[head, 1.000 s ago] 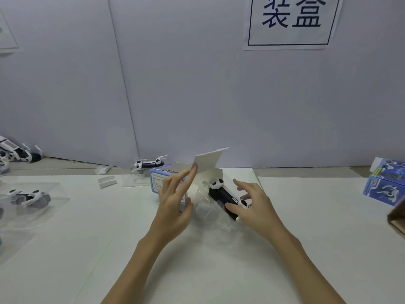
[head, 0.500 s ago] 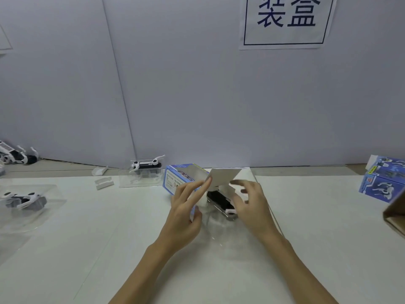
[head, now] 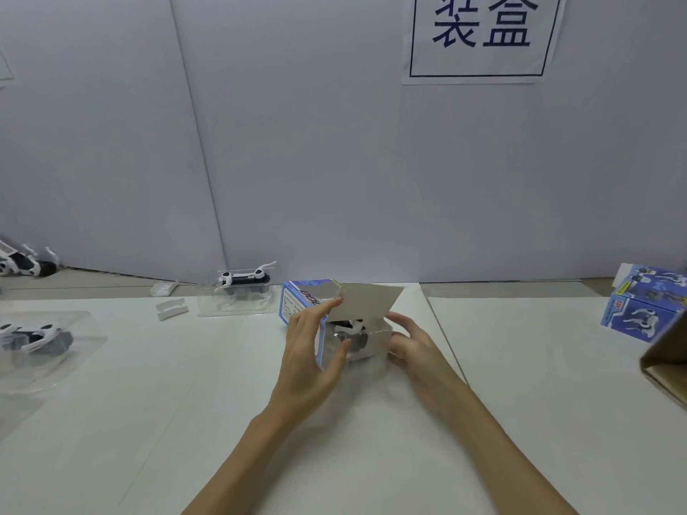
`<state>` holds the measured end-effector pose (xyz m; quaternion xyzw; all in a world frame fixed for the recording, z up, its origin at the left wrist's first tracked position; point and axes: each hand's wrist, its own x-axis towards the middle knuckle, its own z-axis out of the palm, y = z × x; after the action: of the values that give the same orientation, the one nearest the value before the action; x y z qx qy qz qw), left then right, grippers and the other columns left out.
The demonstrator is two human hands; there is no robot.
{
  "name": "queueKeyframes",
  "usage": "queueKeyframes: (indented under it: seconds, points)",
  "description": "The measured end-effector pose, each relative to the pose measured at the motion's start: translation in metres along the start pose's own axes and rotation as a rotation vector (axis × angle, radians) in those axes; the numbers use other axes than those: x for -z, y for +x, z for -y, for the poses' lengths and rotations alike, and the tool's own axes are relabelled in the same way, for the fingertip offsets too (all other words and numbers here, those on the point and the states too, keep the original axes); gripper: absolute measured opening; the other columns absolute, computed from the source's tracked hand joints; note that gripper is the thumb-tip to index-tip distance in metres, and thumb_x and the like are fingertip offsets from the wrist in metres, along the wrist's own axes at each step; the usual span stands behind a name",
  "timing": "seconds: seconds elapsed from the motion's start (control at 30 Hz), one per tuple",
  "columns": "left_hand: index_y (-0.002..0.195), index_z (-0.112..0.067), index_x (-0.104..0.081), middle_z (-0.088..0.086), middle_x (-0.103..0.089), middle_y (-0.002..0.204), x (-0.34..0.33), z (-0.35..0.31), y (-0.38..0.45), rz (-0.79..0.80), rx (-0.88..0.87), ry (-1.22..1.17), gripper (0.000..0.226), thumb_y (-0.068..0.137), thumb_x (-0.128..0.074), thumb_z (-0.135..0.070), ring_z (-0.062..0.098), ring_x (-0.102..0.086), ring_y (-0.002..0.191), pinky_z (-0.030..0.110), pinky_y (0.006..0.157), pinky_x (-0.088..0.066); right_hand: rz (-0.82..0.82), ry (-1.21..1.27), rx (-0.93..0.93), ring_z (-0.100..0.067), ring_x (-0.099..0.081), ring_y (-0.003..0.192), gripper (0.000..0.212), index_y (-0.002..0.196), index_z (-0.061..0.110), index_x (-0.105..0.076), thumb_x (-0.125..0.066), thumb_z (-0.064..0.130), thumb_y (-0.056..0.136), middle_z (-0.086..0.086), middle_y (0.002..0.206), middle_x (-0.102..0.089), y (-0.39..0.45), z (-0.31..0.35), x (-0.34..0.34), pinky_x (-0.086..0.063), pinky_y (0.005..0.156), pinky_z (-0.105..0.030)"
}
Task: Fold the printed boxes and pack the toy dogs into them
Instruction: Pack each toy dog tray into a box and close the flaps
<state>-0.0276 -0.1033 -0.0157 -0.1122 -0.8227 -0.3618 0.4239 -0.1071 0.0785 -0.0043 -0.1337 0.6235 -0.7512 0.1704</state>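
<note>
Gripping the printed box point(head: 297, 302) near the middle of the white bench point(head: 520, 366): left hand point(head: 312, 351), fingers along the blue side, thumb curled at the open end facing the camera. Steadying the opposite side of that end: right hand point(head: 412, 347), fingers bent against the clear plastic tray point(head: 357, 347). Lying inside the tray, partly in the box mouth: black-and-white toy dog point(head: 351, 327). Standing up above the opening: grey lid flap point(head: 370, 302). Resting further left in clear trays: a second toy dog point(head: 243, 278) by the wall, a third toy dog point(head: 35, 338) near the bench edge. Stacked at far right: finished blue boxes point(head: 645, 306).
</note>
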Motion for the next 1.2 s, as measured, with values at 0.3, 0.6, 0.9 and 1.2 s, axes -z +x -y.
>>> queueKeyframes:
  seconds: [0.3,0.6,0.9,1.2]
  points:
    - [0.131,-0.03,-0.047,-0.037,-0.046,0.131,-0.004,0.003,0.004,-0.205,-0.057,0.013,0.047,0.096,-0.057,0.0,0.022,-0.055,0.118,0.035,0.101,-0.046,-0.258,-0.465,0.349,-0.002,-0.054,0.059,0.003,0.092,0.016,-0.074,-0.074,0.017,0.094,0.0,0.083,-0.068,0.003,-0.012,-0.016,-0.041,0.061,-0.014]
    - [0.133,-0.022,-0.047,-0.003,-0.053,0.15,0.011,0.009,0.011,-0.096,-0.137,-0.086,0.059,0.088,-0.084,-0.02,0.026,-0.054,0.139,0.04,0.107,-0.049,-0.535,-0.448,0.517,-0.01,-0.038,0.058,0.036,0.069,0.011,-0.055,-0.069,0.026,0.099,0.001,0.067,-0.046,-0.004,0.001,-0.022,-0.03,0.055,-0.02]
    - [0.147,-0.044,-0.031,-0.015,-0.05,0.15,0.014,0.001,0.013,-0.12,-0.065,-0.162,0.087,0.081,-0.088,-0.039,0.015,-0.056,0.135,0.022,0.107,-0.047,-0.498,-0.27,0.676,-0.01,-0.058,0.077,0.015,0.093,0.024,-0.072,-0.063,0.029,0.104,0.011,0.087,-0.067,-0.021,0.028,-0.013,-0.043,0.07,-0.015]
    - [0.146,-0.048,-0.045,-0.019,-0.054,0.145,0.013,-0.017,0.017,-0.1,0.161,-0.361,0.067,0.087,-0.076,-0.05,0.01,-0.054,0.133,0.02,0.093,-0.056,-0.232,-0.335,0.731,-0.012,-0.043,0.147,0.055,0.156,0.029,-0.042,-0.046,0.049,0.105,0.021,0.156,-0.045,-0.033,0.026,-0.028,-0.053,0.107,-0.039]
